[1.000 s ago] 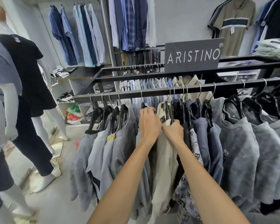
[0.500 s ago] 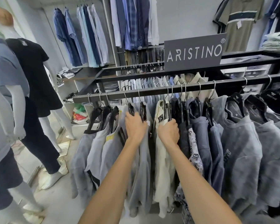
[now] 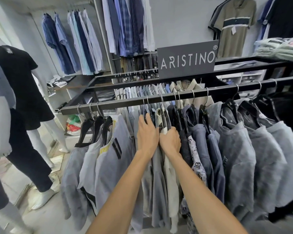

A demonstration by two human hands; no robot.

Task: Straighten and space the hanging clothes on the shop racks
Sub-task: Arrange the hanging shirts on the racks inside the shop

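Head: cream shirt [image 3: 171,183] seemingly between hands [image 3: 147,135] [image 3: 170,142]

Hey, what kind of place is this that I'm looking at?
Most likely a clothing shop, probably menswear. Rows of shirts hang on hangers along a black rack rail, a sign reading ARISTINO stands above it, and a dressed mannequin stands beside the rack. The right hand grips a cream shirt there.
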